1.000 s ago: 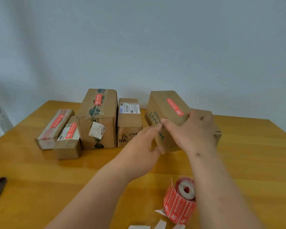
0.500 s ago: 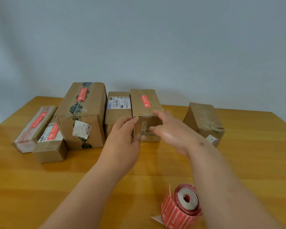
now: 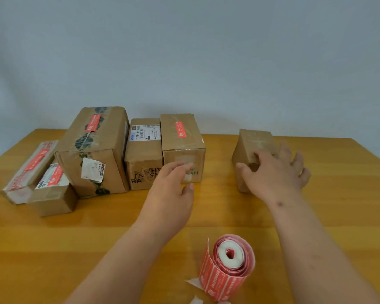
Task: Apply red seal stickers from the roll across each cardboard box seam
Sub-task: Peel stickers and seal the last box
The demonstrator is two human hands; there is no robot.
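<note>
gripping the lone box, the right hand; left hand relaxed, holding nothing.

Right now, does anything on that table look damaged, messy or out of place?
A few things. The tall brown cardboard box carries a torn, half-peeled white label on its front. Torn white backing scraps lie beside the red sticker roll. The small brown cardboard box under the right hand stands apart, with no red sticker visible.
</note>
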